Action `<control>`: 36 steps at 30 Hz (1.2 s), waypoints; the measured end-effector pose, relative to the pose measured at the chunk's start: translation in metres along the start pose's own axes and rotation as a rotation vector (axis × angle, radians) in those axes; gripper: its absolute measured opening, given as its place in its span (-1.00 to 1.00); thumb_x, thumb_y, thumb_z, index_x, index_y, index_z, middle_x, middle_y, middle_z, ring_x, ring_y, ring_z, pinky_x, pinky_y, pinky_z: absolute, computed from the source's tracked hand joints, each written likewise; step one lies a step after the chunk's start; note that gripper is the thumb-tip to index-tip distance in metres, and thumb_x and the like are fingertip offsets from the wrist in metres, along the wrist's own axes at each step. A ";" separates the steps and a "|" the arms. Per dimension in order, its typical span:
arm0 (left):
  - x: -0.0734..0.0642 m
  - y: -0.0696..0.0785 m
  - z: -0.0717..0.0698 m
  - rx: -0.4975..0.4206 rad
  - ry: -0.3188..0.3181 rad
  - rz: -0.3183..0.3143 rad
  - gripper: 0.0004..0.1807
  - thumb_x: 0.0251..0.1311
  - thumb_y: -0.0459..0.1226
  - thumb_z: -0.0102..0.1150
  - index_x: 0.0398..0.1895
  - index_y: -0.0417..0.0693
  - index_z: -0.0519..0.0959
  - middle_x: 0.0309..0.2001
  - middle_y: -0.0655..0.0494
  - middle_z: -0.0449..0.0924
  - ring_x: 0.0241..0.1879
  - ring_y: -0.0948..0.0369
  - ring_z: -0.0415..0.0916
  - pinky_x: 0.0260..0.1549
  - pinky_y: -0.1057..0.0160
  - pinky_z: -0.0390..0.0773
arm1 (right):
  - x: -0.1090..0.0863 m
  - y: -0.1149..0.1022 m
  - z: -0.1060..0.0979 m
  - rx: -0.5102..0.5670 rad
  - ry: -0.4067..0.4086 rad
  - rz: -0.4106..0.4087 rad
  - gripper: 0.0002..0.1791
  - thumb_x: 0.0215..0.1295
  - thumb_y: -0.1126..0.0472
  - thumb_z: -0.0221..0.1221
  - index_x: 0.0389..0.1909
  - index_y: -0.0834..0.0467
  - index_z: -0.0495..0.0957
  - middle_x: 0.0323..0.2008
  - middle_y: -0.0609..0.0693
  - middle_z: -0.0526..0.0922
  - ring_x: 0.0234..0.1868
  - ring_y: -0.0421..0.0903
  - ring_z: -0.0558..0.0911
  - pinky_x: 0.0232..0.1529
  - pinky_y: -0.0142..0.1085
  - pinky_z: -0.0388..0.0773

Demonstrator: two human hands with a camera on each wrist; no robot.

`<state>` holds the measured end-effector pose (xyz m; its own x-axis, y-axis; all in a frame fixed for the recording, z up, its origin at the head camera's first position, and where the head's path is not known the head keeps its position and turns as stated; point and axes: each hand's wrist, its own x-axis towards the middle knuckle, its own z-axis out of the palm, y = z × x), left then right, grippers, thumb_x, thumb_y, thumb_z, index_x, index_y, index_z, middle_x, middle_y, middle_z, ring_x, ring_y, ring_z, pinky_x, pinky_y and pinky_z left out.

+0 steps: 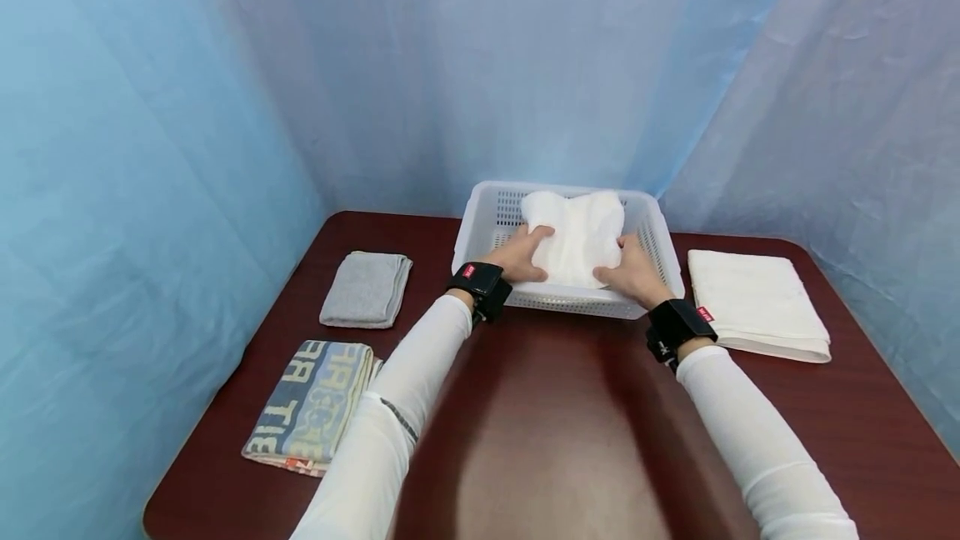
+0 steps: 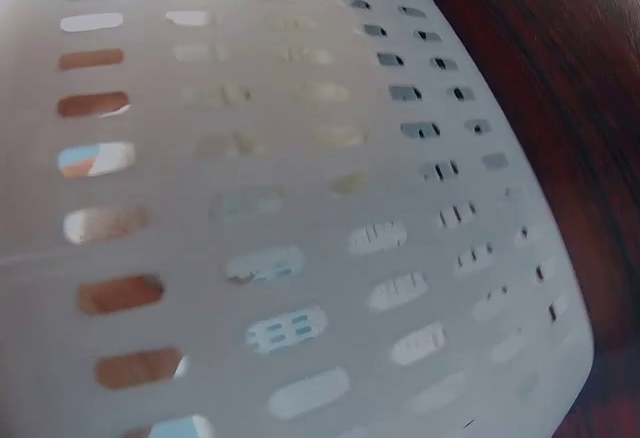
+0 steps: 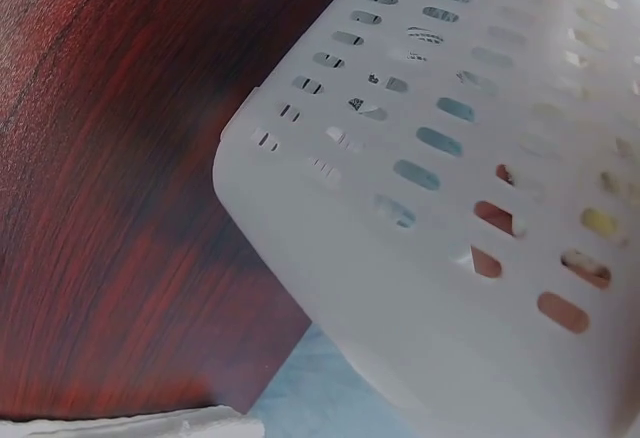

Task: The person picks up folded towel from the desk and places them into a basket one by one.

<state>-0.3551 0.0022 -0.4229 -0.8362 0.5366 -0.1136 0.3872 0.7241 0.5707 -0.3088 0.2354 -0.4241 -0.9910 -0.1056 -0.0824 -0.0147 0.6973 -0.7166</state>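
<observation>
A fluffy white towel (image 1: 573, 240) lies bunched inside a white plastic basket (image 1: 566, 304) at the back of the table. Its left edge is gripped by my left hand (image 1: 519, 255), and my right hand (image 1: 634, 273) holds its right edge. Both hands reach over the basket's near rim. In the left wrist view the slotted wall of the basket (image 2: 320, 173) fills most of the picture, with skin tones showing through some slots. Much the same wall of the basket (image 3: 330, 218) shows in the right wrist view; the towel is mostly hidden there.
On the left of the dark red table (image 1: 555, 423) lie a folded grey towel (image 1: 365, 290) and a folded patterned towel with letters (image 1: 311, 402). A folded white towel (image 1: 753, 298) lies right of the basket. Light blue curtains (image 1: 480, 65) hang behind and beside the table.
</observation>
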 end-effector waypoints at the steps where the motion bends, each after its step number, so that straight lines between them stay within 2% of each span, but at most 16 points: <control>1: 0.001 -0.001 0.000 -0.006 0.005 0.000 -0.11 0.26 -0.25 0.31 0.57 0.10 0.04 0.49 -0.24 -0.04 0.39 -0.01 0.17 0.25 0.07 0.34 | 0.000 0.000 0.000 -0.004 -0.001 0.003 -0.21 0.38 0.22 0.15 0.41 0.48 -0.06 0.30 0.50 0.19 0.27 0.34 0.31 0.25 0.16 0.28; 10: 0.007 -0.007 -0.002 -0.035 0.014 -0.011 -0.13 0.27 -0.29 0.29 0.57 0.08 0.06 0.51 -0.22 -0.05 0.42 0.00 0.14 0.27 0.07 0.34 | 0.005 -0.006 0.001 -0.033 0.005 0.016 -0.20 0.37 0.22 0.15 0.41 0.49 -0.07 0.29 0.52 0.20 0.29 0.36 0.30 0.26 0.15 0.28; 18: 0.000 -0.007 -0.004 -0.028 0.012 -0.012 -0.21 0.33 -0.31 0.21 0.56 0.03 0.07 0.51 -0.25 -0.03 0.42 -0.01 0.14 0.29 0.06 0.31 | 0.011 -0.007 0.005 -0.064 -0.009 0.029 -0.18 0.38 0.22 0.15 0.43 0.48 -0.09 0.30 0.55 0.21 0.30 0.39 0.31 0.25 0.15 0.31; 22: 0.002 -0.009 -0.004 -0.012 0.010 -0.022 -0.22 0.35 -0.30 0.19 0.57 0.04 0.07 0.51 -0.25 -0.04 0.42 -0.01 0.14 0.29 0.06 0.31 | 0.014 -0.006 0.006 -0.071 -0.007 0.024 -0.18 0.38 0.22 0.14 0.43 0.48 -0.10 0.29 0.56 0.22 0.30 0.39 0.32 0.25 0.14 0.31; 31: 0.007 -0.013 -0.006 -0.005 -0.001 -0.061 -0.21 0.36 -0.25 0.18 0.57 0.06 0.05 0.52 -0.29 -0.09 0.41 -0.04 0.17 0.27 0.03 0.33 | 0.019 -0.005 0.007 -0.085 0.016 -0.005 -0.35 0.31 0.29 0.12 0.30 0.54 0.15 0.17 0.50 0.38 0.10 0.29 0.46 0.14 0.08 0.40; 36: 0.006 -0.013 -0.007 -0.009 0.016 -0.064 -0.23 0.36 -0.24 0.17 0.57 0.07 0.07 0.52 -0.28 -0.10 0.40 -0.04 0.17 0.26 0.03 0.34 | 0.020 -0.007 0.006 -0.098 0.022 -0.003 -0.37 0.29 0.30 0.11 0.28 0.57 0.18 0.15 0.51 0.39 0.08 0.28 0.46 0.14 0.08 0.41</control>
<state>-0.3679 -0.0068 -0.4256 -0.8655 0.4818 -0.1369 0.3292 0.7531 0.5697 -0.3273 0.2239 -0.4251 -0.9936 -0.0931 -0.0639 -0.0299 0.7629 -0.6458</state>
